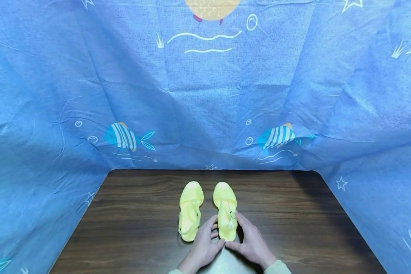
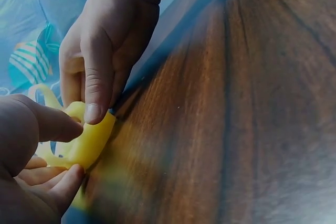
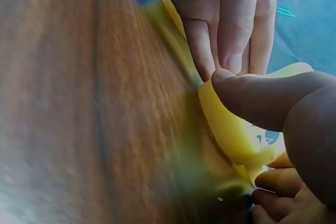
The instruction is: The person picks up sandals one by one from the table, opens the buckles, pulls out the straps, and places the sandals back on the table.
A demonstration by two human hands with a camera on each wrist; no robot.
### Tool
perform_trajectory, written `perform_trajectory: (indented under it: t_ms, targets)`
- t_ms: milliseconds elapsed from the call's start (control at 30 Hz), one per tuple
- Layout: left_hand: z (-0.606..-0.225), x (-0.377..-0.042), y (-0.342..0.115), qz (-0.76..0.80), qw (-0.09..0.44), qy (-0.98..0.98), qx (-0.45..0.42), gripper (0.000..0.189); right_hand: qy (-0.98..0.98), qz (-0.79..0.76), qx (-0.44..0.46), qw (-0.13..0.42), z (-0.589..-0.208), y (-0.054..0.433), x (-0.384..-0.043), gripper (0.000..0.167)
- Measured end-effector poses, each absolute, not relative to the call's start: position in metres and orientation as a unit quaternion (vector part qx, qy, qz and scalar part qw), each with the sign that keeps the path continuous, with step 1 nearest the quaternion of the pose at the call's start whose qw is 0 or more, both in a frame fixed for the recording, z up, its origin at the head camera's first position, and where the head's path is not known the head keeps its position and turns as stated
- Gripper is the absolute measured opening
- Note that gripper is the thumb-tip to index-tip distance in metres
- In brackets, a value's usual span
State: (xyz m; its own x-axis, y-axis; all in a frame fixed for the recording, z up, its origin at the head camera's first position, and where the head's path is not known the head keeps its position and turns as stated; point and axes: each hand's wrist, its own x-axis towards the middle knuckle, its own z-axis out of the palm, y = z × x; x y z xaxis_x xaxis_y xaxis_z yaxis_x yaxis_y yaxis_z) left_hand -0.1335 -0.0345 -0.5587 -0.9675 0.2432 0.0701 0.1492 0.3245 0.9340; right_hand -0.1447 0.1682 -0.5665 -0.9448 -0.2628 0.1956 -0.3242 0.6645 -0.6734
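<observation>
A pair of pale yellow sandals stands side by side on the table, toes pointing away from me. My left hand (image 1: 204,245) and right hand (image 1: 254,243) close in on the heel of the right sandal (image 1: 224,195) from both sides. Both thumbs lie at the back of its heel, while the fingers are curled along its sides. The right index finger is by the strap's buckle (image 1: 233,215). Close up, the left wrist view shows the yellow heel (image 2: 94,142) between both hands' fingers. Just left of my left hand is the left sandal (image 1: 192,194), untouched by the fingers.
The dark wood-grain table (image 1: 133,224) extends around the sandals on both sides. A blue cloth (image 1: 205,99) printed with fish and stars hangs behind the table and along its left and right edges.
</observation>
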Motion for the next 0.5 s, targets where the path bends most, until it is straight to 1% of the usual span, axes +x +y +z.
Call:
perform_trajectory:
  t_ms: [100,167,300,500]
  targets:
    - [-0.557,-0.13,-0.036,0.57,0.043,0.812,0.117,0.07,-0.912,0.367,0.172,0.059,-0.567,0.167,-0.14,0.101]
    - [-0.556,-0.127,-0.037,0.572,0.044,0.811,0.115,0.07,-0.913,0.362,0.176,0.063,-0.567,0.167,-0.136,0.101]
    - [-0.555,-0.12,-0.038,0.585,0.042,0.801,0.12,0.07,-0.916,0.359,0.173,0.049,-0.565,0.166,-0.13,0.102]
    - [-0.552,-0.111,-0.044,0.608,0.06,0.782,0.122,0.071,-0.916,0.354,0.184,0.042,-0.561,0.164,-0.117,0.101]
